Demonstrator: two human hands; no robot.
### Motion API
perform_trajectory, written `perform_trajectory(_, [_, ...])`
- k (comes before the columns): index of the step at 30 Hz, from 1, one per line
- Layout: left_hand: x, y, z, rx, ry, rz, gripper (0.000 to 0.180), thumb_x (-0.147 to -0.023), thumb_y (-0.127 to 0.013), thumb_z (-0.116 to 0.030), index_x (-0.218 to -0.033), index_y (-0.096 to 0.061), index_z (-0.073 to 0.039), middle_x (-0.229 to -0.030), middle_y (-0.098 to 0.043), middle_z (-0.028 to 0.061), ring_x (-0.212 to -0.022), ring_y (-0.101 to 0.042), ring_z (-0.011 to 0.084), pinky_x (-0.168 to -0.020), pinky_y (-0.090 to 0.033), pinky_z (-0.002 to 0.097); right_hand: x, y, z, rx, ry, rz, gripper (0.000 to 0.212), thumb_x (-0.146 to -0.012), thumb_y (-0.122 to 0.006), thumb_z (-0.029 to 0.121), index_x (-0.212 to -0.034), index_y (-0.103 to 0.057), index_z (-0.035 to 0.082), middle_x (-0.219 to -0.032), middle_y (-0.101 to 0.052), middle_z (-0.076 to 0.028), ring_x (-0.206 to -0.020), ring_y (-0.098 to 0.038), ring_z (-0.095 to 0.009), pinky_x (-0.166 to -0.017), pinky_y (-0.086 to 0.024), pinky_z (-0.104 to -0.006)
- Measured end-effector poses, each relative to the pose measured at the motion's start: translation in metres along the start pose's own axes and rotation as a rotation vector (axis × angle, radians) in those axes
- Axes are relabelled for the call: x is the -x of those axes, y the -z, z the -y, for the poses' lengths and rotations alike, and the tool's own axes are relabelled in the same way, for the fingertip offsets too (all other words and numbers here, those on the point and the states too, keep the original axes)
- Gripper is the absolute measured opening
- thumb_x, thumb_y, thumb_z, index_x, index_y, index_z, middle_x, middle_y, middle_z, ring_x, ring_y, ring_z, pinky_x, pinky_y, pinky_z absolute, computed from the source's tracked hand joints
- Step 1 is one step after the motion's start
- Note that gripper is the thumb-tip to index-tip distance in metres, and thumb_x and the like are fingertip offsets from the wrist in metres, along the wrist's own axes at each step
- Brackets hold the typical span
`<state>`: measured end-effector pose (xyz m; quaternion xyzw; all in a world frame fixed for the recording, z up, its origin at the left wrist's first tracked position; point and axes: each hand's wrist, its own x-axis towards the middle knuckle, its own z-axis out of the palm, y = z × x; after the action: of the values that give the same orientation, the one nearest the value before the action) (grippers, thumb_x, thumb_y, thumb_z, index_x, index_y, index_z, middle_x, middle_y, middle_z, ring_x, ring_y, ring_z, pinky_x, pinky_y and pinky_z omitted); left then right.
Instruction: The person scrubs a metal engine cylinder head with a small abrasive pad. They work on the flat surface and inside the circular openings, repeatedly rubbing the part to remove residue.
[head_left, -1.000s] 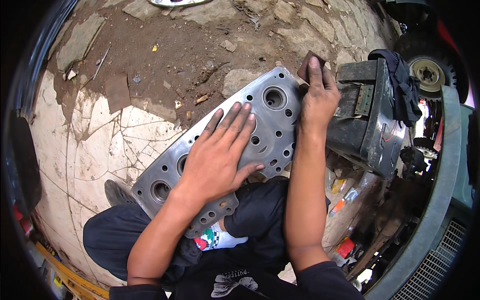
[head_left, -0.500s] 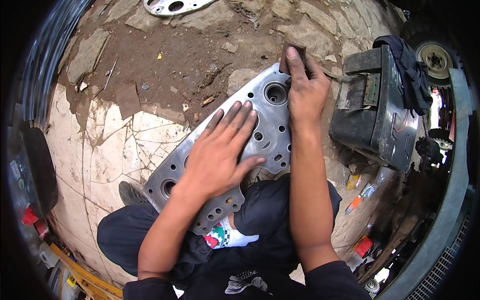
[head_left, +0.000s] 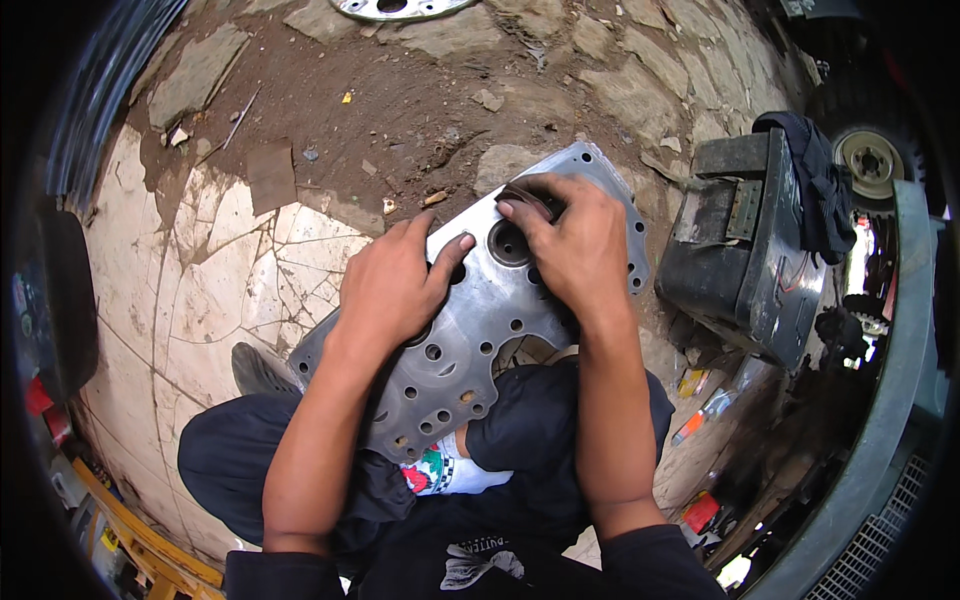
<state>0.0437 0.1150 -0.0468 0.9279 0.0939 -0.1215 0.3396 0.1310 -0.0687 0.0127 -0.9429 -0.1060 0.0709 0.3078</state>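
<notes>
A grey metal cylinder head (head_left: 470,335) with several round holes lies aslant across my lap, its far end up to the right. My left hand (head_left: 392,285) grips its far long edge, fingers over the side and thumb on the flat face beside a hole. Pinched in my right hand (head_left: 578,238) is a small dark piece of sandpaper (head_left: 517,192). It is pressed to the face near the far edge, just above a large round port (head_left: 510,243). My right fingertips are partly hidden behind the hand.
A brown square sheet (head_left: 271,178) lies on the cracked tile floor, left of the dirt and stones. At the right stands a black battery-like box (head_left: 728,240) with dark cloth (head_left: 810,190) over it. Another flat metal part (head_left: 400,8) lies at the top edge.
My right hand has come down and left from the far end onto the face with the sandpaper. The left hand has gone from lying flat to gripping the edge. The cylinder head has shifted right.
</notes>
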Motion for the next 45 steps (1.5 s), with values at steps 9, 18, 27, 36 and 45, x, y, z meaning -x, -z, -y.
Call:
perform_trajectory(9, [0.001,0.006,-0.001,0.051,0.023,0.065,0.071,-0.105,-0.058,-0.059,-0.140,-0.063,0.003,-0.124,-0.072,0.0282,-0.113,-0.070,0.0451,-0.096,-0.056,0.0525,-0.001,-0.004,0.001,0.118,0.022,-0.021,0.029,-0.087,-0.083,0.022,-0.107,-0.083,0.001,-0.097,-0.076,-0.023,-0.089,-0.074,-0.040,-0.084,-0.056,-0.0454])
perform_trajectory(18, [0.001,0.002,0.000,0.059,-0.008,0.025,0.072,-0.104,-0.058,-0.059,-0.135,-0.064,0.006,-0.109,-0.073,0.0278,-0.098,-0.072,0.0463,-0.086,-0.058,0.0538,0.007,-0.021,0.011,0.238,0.119,-0.069,0.023,-0.087,-0.081,0.016,-0.104,-0.082,0.000,-0.089,-0.072,-0.022,-0.083,-0.071,-0.040,-0.079,-0.055,-0.0463])
perform_trajectory(27, [0.001,-0.008,0.005,0.022,-0.057,-0.076,0.061,-0.103,-0.062,-0.059,-0.107,-0.069,0.002,-0.096,-0.074,0.0237,-0.086,-0.077,0.0404,-0.076,-0.062,0.0491,0.001,-0.027,0.018,0.351,0.240,-0.113,0.019,-0.086,-0.081,0.010,-0.101,-0.082,0.000,-0.089,-0.072,-0.021,-0.081,-0.071,-0.039,-0.077,-0.055,-0.0469])
perform_trajectory(36, [0.005,-0.008,0.000,0.008,-0.029,-0.100,0.060,-0.101,-0.063,-0.060,-0.099,-0.065,-0.001,-0.091,-0.072,0.0214,-0.077,-0.077,0.0400,-0.067,-0.062,0.0495,0.005,-0.031,0.014,0.333,0.259,-0.125,0.020,-0.086,-0.081,0.010,-0.102,-0.082,0.000,-0.090,-0.073,-0.021,-0.082,-0.071,-0.039,-0.077,-0.056,-0.0459])
perform_trajectory(45, [0.004,-0.010,0.002,0.006,-0.039,-0.128,0.061,-0.102,-0.062,-0.060,-0.099,-0.066,0.001,-0.092,-0.073,0.0227,-0.079,-0.077,0.0405,-0.069,-0.062,0.0491,0.017,-0.023,0.011,0.318,0.238,-0.096,0.018,-0.087,-0.080,0.011,-0.101,-0.081,-0.001,-0.088,-0.072,-0.021,-0.081,-0.071,-0.040,-0.076,-0.055,-0.0455])
